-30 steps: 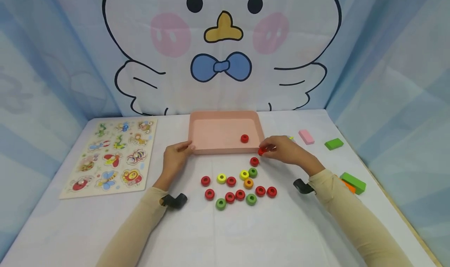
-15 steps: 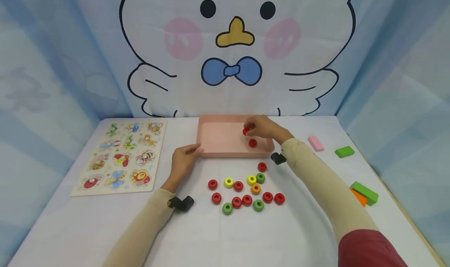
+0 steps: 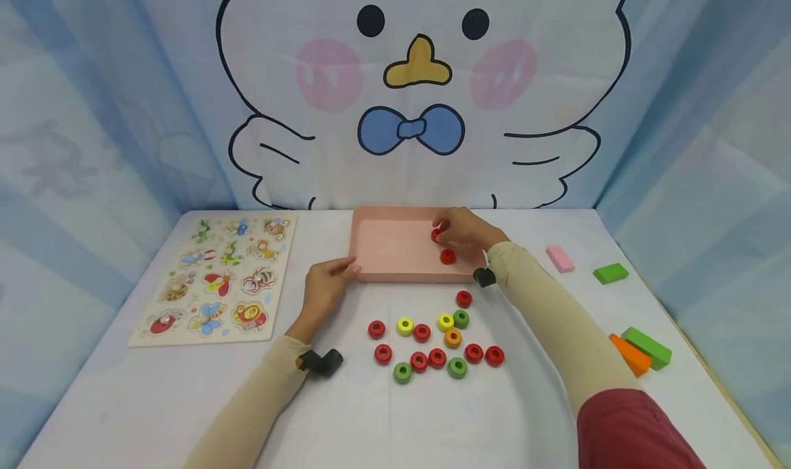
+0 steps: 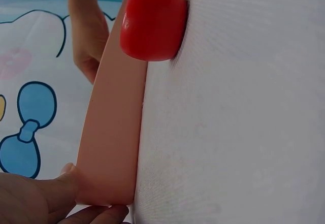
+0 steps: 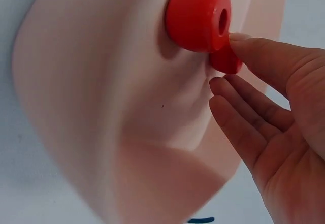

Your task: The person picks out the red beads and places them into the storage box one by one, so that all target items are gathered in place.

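Observation:
A shallow pink tray (image 3: 395, 277) lies at the back of the white table. My left hand (image 3: 325, 289) grips its near left corner; the left wrist view shows the thumb (image 4: 63, 186) at the wall's top edge and fingers lower down. Inside the tray's right half, my right hand (image 3: 467, 230) pinches a red bead (image 3: 435, 235) low over the floor. Its thumb (image 5: 254, 56) meets that bead in the right wrist view, the other fingers partly extended. A second red bead (image 3: 448, 257), with a hole through it, sits nearer the tray's front wall.
In front of the tray lie several loose beads: red (image 3: 464, 299), yellow (image 3: 404, 326), green (image 3: 402, 373) and one orange (image 3: 453, 338). An insect puzzle board (image 3: 213, 280) is at left. Pink (image 3: 560, 258), green (image 3: 610, 273) and orange (image 3: 632, 354) blocks are at right.
My right hand has carried the red bead from the tray's front right corner to inside the tray, then lowered it slightly. My left hand stays at the corner. The head view has shifted.

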`<state>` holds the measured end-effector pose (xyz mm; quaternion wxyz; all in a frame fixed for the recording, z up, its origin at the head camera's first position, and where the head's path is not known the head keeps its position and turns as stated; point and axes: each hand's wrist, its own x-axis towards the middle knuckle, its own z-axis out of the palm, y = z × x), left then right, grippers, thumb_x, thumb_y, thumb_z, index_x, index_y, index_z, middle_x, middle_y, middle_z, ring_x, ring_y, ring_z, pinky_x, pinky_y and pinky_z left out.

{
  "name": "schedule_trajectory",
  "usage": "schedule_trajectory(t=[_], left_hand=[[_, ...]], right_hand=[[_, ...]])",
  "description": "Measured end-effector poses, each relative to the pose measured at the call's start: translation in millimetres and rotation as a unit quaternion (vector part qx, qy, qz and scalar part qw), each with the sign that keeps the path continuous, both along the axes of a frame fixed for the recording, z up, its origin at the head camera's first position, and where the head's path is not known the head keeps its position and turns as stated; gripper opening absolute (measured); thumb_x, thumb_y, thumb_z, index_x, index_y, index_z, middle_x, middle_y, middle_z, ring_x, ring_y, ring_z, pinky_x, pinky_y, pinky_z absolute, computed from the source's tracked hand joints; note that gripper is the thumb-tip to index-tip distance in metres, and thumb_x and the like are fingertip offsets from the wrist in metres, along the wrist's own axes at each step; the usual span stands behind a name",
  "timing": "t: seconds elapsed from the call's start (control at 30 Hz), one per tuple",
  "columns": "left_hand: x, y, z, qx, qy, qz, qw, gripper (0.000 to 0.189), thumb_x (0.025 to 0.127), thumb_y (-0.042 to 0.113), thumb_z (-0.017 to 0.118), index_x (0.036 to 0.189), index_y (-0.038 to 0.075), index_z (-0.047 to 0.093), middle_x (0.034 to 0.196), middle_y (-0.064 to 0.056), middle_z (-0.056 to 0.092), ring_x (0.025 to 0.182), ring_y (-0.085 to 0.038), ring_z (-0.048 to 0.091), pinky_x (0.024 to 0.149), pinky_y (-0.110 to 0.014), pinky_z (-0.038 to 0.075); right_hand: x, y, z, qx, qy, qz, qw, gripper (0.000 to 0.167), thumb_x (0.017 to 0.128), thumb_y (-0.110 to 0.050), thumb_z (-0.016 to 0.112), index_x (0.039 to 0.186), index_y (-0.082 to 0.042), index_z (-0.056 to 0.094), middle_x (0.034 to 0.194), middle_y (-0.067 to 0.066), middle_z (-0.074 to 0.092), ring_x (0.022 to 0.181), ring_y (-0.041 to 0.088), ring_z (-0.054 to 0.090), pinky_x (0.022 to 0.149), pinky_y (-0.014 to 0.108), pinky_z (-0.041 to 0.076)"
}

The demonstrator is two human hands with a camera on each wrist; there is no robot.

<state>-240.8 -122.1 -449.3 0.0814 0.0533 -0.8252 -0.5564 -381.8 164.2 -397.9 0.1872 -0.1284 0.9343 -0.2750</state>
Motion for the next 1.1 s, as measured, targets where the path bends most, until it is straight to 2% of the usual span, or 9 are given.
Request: schedule_trajectory(t=[0.17, 0.27, 0.37, 0.5, 0.6, 0.77, 0.9, 1.1], left_hand=[[0.3, 0.6, 0.2, -0.001, 0.002, -0.004, 1.0000, 0.032, 0.091, 0.019, 0.072, 0.119, 0.003, 0.070, 0.124, -0.014, 0.065, 0.123, -0.028, 0.055, 0.099, -0.040, 0.045], [0.7, 0.8, 0.4, -0.004, 0.000, -0.004, 1.0000, 0.032, 0.091, 0.019, 0.072, 0.120, 0.004, 0.070, 0.125, -0.013, 0.065, 0.124, -0.028, 0.054, 0.100, -0.040, 0.045], [0.8, 1.3, 1.2, -0.007, -0.002, 0.000, 1.0000, 0.032, 0.092, 0.019, 0.071, 0.121, 0.004, 0.070, 0.126, -0.014, 0.064, 0.124, -0.028, 0.054, 0.100, -0.040, 0.045], [0.9, 2.2, 2.6, -0.007, -0.011, 0.003, 0.9999, 0.033, 0.092, 0.020, 0.071, 0.121, 0.005, 0.070, 0.126, -0.014, 0.064, 0.124, -0.027, 0.054, 0.100, -0.040, 0.044], [1.1, 2.5, 2.8, -0.010, -0.019, 0.006, 0.9997, 0.033, 0.092, 0.022, 0.071, 0.121, 0.007, 0.070, 0.126, -0.013, 0.064, 0.125, -0.027, 0.053, 0.100, -0.039, 0.044], [-0.1, 0.2, 4.8, -0.013, -0.020, 0.008, 0.9997, 0.033, 0.092, 0.022, 0.071, 0.121, 0.006, 0.070, 0.127, -0.012, 0.064, 0.125, -0.026, 0.052, 0.100, -0.040, 0.044], [-0.2, 0.2, 5.5, -0.011, -0.024, 0.009, 0.9996, 0.033, 0.092, 0.021, 0.071, 0.122, 0.006, 0.069, 0.128, -0.013, 0.064, 0.126, -0.026, 0.052, 0.101, -0.040, 0.043], [0.3, 4.0, 3.0, 0.000, -0.035, 0.004, 0.9994, 0.033, 0.092, 0.021, 0.071, 0.122, 0.006, 0.069, 0.128, -0.014, 0.064, 0.125, -0.026, 0.053, 0.100, -0.040, 0.044]], right_hand=[[12.9, 13, 10.1, 0.008, 0.053, 0.026, 0.9982, 0.048, 0.092, -0.018, 0.071, 0.136, -0.005, 0.055, 0.128, 0.017, 0.058, 0.116, 0.032, 0.054, 0.101, 0.046, 0.044], [25.5, 26, 15.4, -0.015, 0.074, 0.024, 0.9969, 0.047, 0.092, -0.019, 0.071, 0.135, -0.006, 0.056, 0.127, 0.015, 0.060, 0.115, 0.030, 0.055, 0.099, 0.044, 0.047], [43.8, 41, 18.5, -0.047, 0.085, 0.017, 0.9951, 0.045, 0.092, -0.021, 0.071, 0.132, -0.006, 0.058, 0.125, 0.013, 0.061, 0.113, 0.028, 0.056, 0.096, 0.043, 0.049], [75.5, 60, 18.2, -0.091, 0.073, 0.010, 0.9931, 0.045, 0.092, -0.021, 0.071, 0.133, -0.005, 0.058, 0.126, 0.012, 0.061, 0.113, 0.027, 0.057, 0.097, 0.044, 0.048], [98.3, 73, 12.2, -0.124, 0.058, 0.016, 0.9904, 0.046, 0.092, -0.018, 0.071, 0.133, -0.004, 0.057, 0.127, 0.013, 0.062, 0.113, 0.027, 0.059, 0.097, 0.045, 0.048], [121.3, 86, -4.9, -0.148, 0.048, 0.047, 0.9866, 0.044, 0.091, -0.020, 0.073, 0.130, -0.004, 0.060, 0.121, 0.010, 0.066, 0.111, 0.025, 0.061, 0.095, 0.043, 0.049], [130.3, 86, -18.5, -0.144, 0.045, 0.057, 0.9869, 0.040, 0.090, -0.023, 0.074, 0.126, -0.009, 0.064, 0.119, 0.004, 0.066, 0.112, 0.023, 0.060, 0.096, 0.043, 0.049], [133.9, 76, -32.7, -0.130, 0.034, 0.050, 0.9897, 0.037, 0.088, -0.021, 0.076, 0.123, -0.013, 0.068, 0.122, 0.003, 0.064, 0.113, 0.023, 0.056, 0.099, 0.044, 0.046]])
